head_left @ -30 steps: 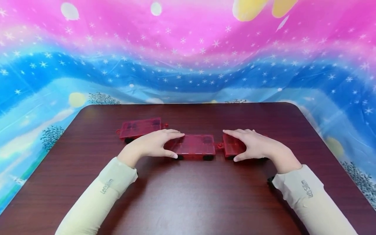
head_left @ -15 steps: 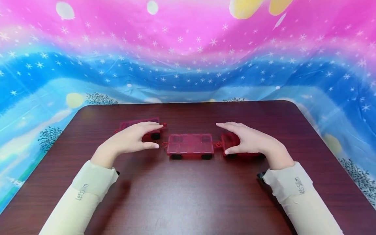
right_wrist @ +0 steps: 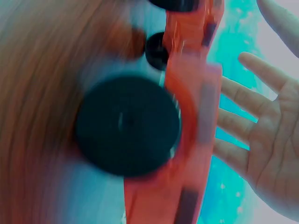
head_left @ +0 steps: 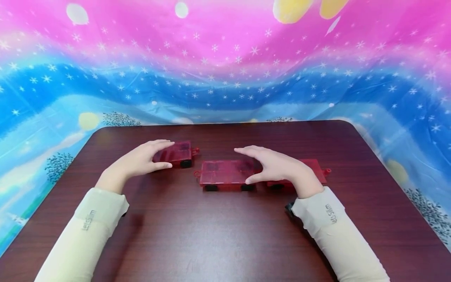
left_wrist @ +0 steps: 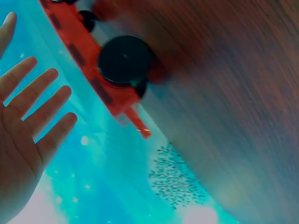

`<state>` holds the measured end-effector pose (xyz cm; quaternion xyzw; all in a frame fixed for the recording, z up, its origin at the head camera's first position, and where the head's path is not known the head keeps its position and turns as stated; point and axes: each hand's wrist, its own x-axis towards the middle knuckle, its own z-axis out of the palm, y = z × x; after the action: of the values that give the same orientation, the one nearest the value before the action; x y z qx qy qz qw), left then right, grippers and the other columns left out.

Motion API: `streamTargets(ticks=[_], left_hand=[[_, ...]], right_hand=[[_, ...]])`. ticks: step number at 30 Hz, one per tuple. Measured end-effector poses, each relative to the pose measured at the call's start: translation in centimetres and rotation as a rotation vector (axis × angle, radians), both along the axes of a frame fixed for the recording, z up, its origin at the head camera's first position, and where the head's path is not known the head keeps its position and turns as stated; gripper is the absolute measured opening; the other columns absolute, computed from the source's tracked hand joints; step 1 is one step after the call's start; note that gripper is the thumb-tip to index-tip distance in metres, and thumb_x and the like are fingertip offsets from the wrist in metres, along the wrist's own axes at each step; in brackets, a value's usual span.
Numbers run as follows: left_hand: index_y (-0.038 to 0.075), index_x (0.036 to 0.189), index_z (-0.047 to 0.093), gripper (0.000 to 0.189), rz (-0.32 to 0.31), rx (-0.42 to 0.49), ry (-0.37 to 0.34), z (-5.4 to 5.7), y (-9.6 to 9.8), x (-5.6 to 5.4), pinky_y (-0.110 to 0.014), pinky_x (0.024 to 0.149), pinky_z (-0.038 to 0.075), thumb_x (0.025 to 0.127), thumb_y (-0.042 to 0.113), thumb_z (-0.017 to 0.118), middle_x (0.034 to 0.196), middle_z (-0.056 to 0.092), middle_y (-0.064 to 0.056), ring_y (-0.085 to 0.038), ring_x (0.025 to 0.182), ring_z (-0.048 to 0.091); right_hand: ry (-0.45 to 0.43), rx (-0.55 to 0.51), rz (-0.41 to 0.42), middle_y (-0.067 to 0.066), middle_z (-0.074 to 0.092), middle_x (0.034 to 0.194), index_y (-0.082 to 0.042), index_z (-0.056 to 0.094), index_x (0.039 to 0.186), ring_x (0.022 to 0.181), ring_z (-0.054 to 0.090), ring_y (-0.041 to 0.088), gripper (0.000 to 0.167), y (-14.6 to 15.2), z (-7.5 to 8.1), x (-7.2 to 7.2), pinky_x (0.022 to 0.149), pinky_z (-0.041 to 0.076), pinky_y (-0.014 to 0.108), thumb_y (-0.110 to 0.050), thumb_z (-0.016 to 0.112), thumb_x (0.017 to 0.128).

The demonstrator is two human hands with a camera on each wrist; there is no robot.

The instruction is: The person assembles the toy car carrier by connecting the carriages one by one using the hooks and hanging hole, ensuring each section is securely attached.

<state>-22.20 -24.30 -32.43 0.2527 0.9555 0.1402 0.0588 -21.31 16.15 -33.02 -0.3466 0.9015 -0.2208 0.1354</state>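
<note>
Three translucent red toy train cars with black wheels stand on the table. My left hand point(head_left: 137, 159) is at the left car point(head_left: 182, 152), fingers straight and thumb apart, overlapping its left part in the head view. In the left wrist view its fingers are spread, apart from the red car point(left_wrist: 84, 51). The middle car point(head_left: 225, 172) stands by itself at the centre, a hitch on its left end. My right hand point(head_left: 278, 166), fingers extended, reaches over the junction of the middle and right car point(head_left: 313, 167), hiding it. A large black wheel point(right_wrist: 126, 126) fills the right wrist view.
The dark brown wooden table point(head_left: 218, 235) has rounded back corners. Behind and around it hangs a pink and blue snowflake cloth point(head_left: 225, 58). A red hitch point(head_left: 327, 171) sticks out from the right car.
My left hand has moved left from the middle car to the left car. My right hand has shifted left from the right car towards the middle one. The cars stay about where they were.
</note>
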Motion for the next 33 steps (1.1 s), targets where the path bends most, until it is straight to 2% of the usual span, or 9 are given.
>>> streamTargets(ticks=[5,10,17,25,33], left_hand=[[0.002,0.151,0.039,0.076,0.015,-0.001,-0.014,-0.5,-0.6,-0.8,-0.060,0.117,0.029,0.091,0.034,0.072,0.155,0.037,-0.026,-0.044,0.144,0.032],[0.003,0.153,0.037,0.079,0.037,-0.010,-0.037,-1.0,-0.8,-1.3,-0.061,0.116,0.031,0.090,0.035,0.073,0.156,0.035,-0.026,-0.045,0.144,0.031],[0.004,0.154,0.034,0.082,0.066,-0.022,-0.059,-1.9,-1.2,-1.8,-0.062,0.114,0.033,0.089,0.035,0.074,0.156,0.034,-0.026,-0.045,0.144,0.031],[0.005,0.153,0.036,0.082,0.071,-0.018,-0.059,-2.4,-1.4,-2.1,-0.063,0.110,0.038,0.088,0.035,0.075,0.154,0.038,-0.025,-0.045,0.141,0.035],[0.009,0.154,0.036,0.078,0.066,-0.046,-0.064,-2.4,-1.4,-2.2,-0.064,0.109,0.038,0.089,0.033,0.074,0.152,0.039,-0.027,-0.047,0.139,0.035]], right_hand=[[-0.035,0.007,0.030,-0.001,0.032,0.161,-0.028,0.029,0.158,0.150,0.029,0.023,0.089,-1.8,-0.3,-0.1,0.119,0.032,0.048,-0.040,0.078,0.085],[-0.044,0.029,0.063,0.001,0.031,0.161,-0.027,0.028,0.158,0.150,0.028,0.024,0.089,-3.2,-0.6,-0.1,0.120,0.031,0.048,-0.042,0.077,0.085],[-0.058,0.061,0.073,0.002,0.030,0.163,-0.028,0.030,0.157,0.154,0.020,0.028,0.089,-4.4,-1.3,-0.1,0.122,0.028,0.050,-0.043,0.078,0.083],[-0.021,0.085,0.087,0.001,0.041,0.154,-0.026,0.033,0.156,0.140,0.040,0.021,0.088,-4.9,-1.3,0.1,0.112,0.041,0.045,-0.038,0.080,0.082],[0.013,0.112,0.082,0.002,0.044,0.151,-0.026,0.038,0.154,0.134,0.045,0.022,0.080,-5.1,-1.4,0.0,0.109,0.044,0.045,-0.033,0.078,0.085]])
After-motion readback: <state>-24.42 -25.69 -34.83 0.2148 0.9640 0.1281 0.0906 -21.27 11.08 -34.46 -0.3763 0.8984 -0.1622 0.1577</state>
